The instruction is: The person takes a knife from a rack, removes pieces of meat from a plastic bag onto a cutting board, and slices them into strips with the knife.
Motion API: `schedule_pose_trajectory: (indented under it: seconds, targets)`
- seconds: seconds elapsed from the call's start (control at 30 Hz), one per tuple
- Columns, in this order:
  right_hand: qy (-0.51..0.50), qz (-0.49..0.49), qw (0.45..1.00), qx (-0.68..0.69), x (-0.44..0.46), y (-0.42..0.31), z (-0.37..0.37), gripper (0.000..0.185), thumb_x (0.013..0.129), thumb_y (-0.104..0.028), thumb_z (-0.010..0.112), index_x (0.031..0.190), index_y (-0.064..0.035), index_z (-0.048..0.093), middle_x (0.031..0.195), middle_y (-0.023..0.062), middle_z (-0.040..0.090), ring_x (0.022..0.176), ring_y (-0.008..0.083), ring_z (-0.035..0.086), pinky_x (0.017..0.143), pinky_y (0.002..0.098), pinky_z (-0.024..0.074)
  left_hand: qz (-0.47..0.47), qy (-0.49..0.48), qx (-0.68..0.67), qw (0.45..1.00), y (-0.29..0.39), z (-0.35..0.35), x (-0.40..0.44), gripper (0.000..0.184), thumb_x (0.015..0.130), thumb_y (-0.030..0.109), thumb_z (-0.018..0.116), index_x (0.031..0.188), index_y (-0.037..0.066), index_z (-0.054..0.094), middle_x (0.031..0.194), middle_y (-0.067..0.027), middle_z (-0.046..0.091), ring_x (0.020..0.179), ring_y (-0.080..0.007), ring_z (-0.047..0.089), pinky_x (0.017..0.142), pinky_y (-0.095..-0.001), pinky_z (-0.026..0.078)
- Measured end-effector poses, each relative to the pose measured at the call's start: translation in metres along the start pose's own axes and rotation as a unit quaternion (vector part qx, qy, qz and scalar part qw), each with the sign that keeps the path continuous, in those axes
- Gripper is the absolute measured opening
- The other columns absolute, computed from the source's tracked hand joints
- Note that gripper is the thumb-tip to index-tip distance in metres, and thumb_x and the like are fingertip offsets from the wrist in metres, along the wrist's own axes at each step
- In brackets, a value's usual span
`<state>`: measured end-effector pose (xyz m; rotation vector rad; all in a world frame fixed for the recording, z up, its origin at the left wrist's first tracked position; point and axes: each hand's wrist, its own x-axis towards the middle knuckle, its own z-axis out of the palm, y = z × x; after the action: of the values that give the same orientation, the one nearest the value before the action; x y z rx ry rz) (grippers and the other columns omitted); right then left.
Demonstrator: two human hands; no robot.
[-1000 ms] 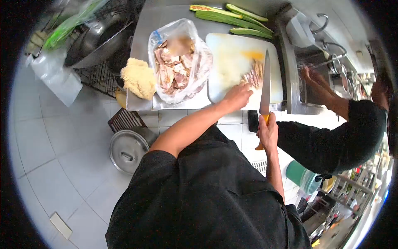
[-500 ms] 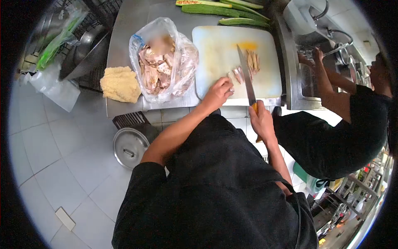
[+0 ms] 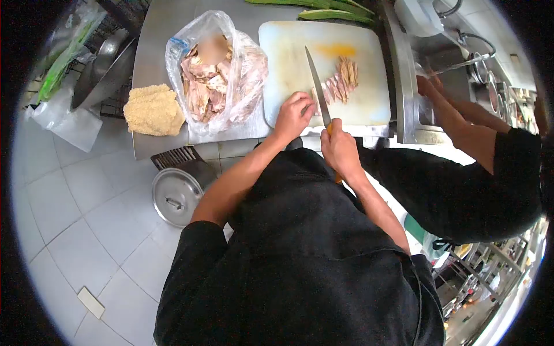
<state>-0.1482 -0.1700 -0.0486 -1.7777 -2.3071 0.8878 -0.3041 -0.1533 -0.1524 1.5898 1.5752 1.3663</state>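
Observation:
My right hand [image 3: 340,149] is wrapped round the yellow handle of a long knife [image 3: 318,86], its blade pointing up and left over the white cutting board [image 3: 288,52]. To the right of the blade lie thin slices of meat [image 3: 344,79]. My left hand [image 3: 296,113] is just left of the blade at the board's near edge, fingers bent and closed; what they hold is too small to make out. Left of the board, a clear plastic bag [image 3: 254,63] lies open with pieces of meat [image 3: 206,86] inside.
A folded tan cloth [image 3: 153,111] lies on the counter's left corner. Green vegetables [image 3: 334,15] are behind the board. At the right, a co-worker [image 3: 461,190] reaches into a sink [image 3: 430,112]. A lidded pot [image 3: 173,197] stands on the floor below.
The knife and my right hand have moved left across the board, leaving more slices right of the blade. My left hand has shifted slightly left. The view has shifted, with the counter higher in it.

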Motion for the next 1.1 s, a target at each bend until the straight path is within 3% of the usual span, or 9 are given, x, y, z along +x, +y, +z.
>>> schedule_pose_trajectory:
  seconds: [0.23, 0.43, 1.1]
  targets:
    - [0.011, 0.027, 1.0, -0.004, -0.004, -0.005, 0.019, 0.025, 0.097, -0.019, 0.054, 0.104, 0.0032, 0.043, 0.073, 0.0327, 0.063, 0.075, 0.0526, 0.064, 0.072, 0.0616, 0.048, 0.011, 0.003, -0.03, 0.999, -0.005, 0.003, 0.004, 0.008, 0.083, 0.004, 0.069, 0.088, -0.002, 0.069, 0.096, -0.0142, 0.066, 0.086, -0.0346, 0.066, 0.077, -0.0409, 0.054]
    - [0.039, 0.008, 0.998, -0.039, -0.008, -0.015, 0.024, 0.023, 0.096, -0.015, 0.052, 0.101, 0.0054, 0.043, 0.068, 0.0311, 0.063, 0.069, 0.0504, 0.065, 0.067, 0.0589, 0.0517, 0.032, -0.002, -0.041, 0.999, -0.012, 0.005, 0.005, 0.007, 0.082, 0.003, 0.068, 0.087, -0.002, 0.07, 0.096, -0.0145, 0.066, 0.087, -0.0347, 0.066, 0.078, -0.0409, 0.053]
    - [0.045, 0.046, 0.997, -0.048, -0.008, -0.018, 0.032, 0.022, 0.097, -0.015, 0.055, 0.099, 0.003, 0.042, 0.068, 0.0298, 0.062, 0.067, 0.0515, 0.062, 0.064, 0.0603, 0.0485, 0.029, -0.017, -0.036, 0.999, -0.015, 0.005, 0.007, 0.01, 0.085, 0.005, 0.068, 0.089, -0.003, 0.07, 0.098, -0.0158, 0.067, 0.09, -0.0342, 0.067, 0.08, -0.0408, 0.054]
